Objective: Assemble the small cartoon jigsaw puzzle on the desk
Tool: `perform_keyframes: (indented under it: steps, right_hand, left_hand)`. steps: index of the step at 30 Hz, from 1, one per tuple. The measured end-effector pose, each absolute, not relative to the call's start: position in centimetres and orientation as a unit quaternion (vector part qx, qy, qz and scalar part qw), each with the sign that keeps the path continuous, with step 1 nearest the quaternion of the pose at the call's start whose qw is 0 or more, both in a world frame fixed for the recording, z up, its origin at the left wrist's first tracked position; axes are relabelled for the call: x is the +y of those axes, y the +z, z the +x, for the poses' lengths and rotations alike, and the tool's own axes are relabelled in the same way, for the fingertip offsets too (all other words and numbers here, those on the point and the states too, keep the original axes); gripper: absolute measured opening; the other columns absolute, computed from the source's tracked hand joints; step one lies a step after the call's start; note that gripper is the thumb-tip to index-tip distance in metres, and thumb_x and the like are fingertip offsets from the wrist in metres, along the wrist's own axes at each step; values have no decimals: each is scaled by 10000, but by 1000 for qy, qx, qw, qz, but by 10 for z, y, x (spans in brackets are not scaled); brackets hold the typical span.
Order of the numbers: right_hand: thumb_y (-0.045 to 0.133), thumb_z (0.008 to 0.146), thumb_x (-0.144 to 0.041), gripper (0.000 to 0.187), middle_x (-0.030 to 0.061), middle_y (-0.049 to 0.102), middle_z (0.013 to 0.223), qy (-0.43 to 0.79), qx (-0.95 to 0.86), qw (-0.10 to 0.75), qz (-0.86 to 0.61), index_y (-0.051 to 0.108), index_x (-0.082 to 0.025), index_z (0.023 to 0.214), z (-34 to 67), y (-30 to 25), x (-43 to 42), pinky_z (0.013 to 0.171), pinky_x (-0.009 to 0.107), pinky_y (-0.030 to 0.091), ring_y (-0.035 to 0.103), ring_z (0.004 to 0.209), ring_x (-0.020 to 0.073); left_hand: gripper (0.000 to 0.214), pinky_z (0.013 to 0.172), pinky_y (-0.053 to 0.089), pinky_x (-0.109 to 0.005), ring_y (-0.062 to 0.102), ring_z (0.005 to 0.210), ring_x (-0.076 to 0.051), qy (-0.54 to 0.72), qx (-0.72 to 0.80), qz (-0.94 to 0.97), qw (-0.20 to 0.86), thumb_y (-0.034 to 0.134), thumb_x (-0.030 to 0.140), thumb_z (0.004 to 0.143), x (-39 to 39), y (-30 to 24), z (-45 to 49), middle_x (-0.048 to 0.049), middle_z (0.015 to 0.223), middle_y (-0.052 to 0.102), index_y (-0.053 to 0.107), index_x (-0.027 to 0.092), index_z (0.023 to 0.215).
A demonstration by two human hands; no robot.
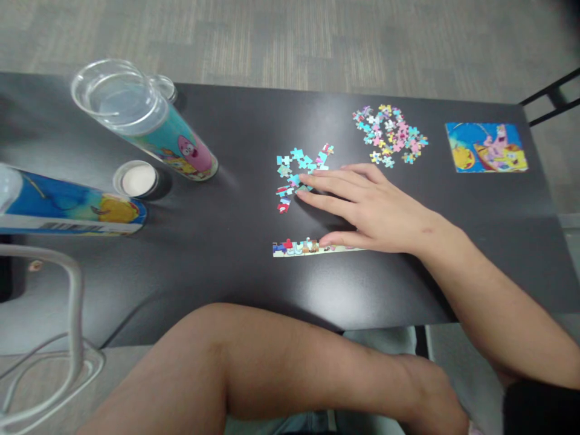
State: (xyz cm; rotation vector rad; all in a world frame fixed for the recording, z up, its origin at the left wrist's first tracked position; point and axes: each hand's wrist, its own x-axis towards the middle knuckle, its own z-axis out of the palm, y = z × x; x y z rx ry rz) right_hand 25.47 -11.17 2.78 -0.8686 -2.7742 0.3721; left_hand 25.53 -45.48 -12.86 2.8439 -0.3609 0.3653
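My right hand [369,208] lies palm down with its fingers spread. Its fingertips touch a small group of loose jigsaw pieces [296,156] in light blue, white and red. The thumb rests on a joined strip of jigsaw pieces [296,248] with a straight lower edge; the hand covers part of its right end. My left forearm crosses the bottom of the view, bent at the elbow. Below the table edge, my left hand [430,393] hangs near my lap, its fingers mostly out of sight.
A larger pile of jigsaw pieces [399,136] lies farther back, left of a cartoon picture card [489,148]. At left are a clear-topped cartoon tube [181,142], a blue tube [77,202], a round lid [136,179] and a white cable [75,302]. The dark table [217,260] carries them.
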Motion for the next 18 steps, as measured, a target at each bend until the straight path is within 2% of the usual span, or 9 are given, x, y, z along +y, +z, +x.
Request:
perform_keyframes:
  steps: [2, 4, 6, 8, 11, 15, 18]
  right_hand:
    - [736, 1325, -667, 770, 173, 583, 2045, 127, -944, 98, -287, 636, -221, 1945, 245, 31, -118, 1542, 617, 426, 615, 1870, 398]
    - [732, 1316, -706, 787, 161, 585, 2045, 128, -946, 93, -284, 651, -233, 1940, 235, 33, -125, 1553, 620, 418, 591, 1888, 402]
    - [735, 1317, -700, 759, 161, 611, 2029, 127, -945, 96, -284, 680, -237, 1917, 228, 33, -129, 1551, 625, 416, 597, 1881, 404]
    - [708, 1335, -681, 707, 156, 643, 2007, 126, -945, 99, -284, 708, -236, 1885, 226, 31, -129, 1538, 619, 418, 615, 1864, 397]
    - [638, 1361, -692, 675, 148, 693, 1970, 126, -945, 113, -281, 751, -214, 1825, 231, 31, -124, 1488, 598, 442, 641, 1839, 392]
    - [576, 1366, -739, 654, 115, 784, 1885, 133, -942, 122, -283, 800, -274, 1767, 237, 32, -118, 1423, 590, 452, 692, 1782, 385]
    - [567, 1385, -704, 606, 105, 881, 1749, 141, -948, 138, -251, 855, -262, 1684, 238, 32, -116, 1359, 591, 457, 754, 1674, 367]
  left_hand:
    - [41, 441, 72, -300, -205, 418, -115, 127, -229, 944, 200, 835, 683, 903, -451, -132, 260, 78, 511, 52, 874, 673, 898]
    - [107, 449, 88, -296, -84, 403, -116, 120, -250, 929, 245, 872, 562, 899, -448, -136, 264, 42, 506, 316, 874, 615, 806]
    - [197, 460, 86, -302, 64, 393, -116, 130, -264, 915, 275, 880, 477, 897, -448, -139, 267, 4, 622, 619, 865, 563, 721]
    - [274, 458, 117, -311, 173, 395, -97, 118, -268, 912, 287, 871, 410, 896, -450, -141, 269, 15, 799, 811, 852, 549, 661]
    - [334, 455, 158, -310, 205, 402, -68, 108, -273, 908, 298, 845, 342, 894, -453, -143, 272, 57, 927, 889, 853, 570, 650]
    - [263, 449, 112, -290, 111, 428, -91, 143, -267, 916, 263, 840, 394, 887, -448, -139, 271, 18, 880, 848, 889, 596, 726]
    - [269, 460, 117, -278, 29, 477, -100, 114, -265, 934, 213, 802, 470, 940, -440, -127, 265, 30, 962, 845, 921, 704, 994]
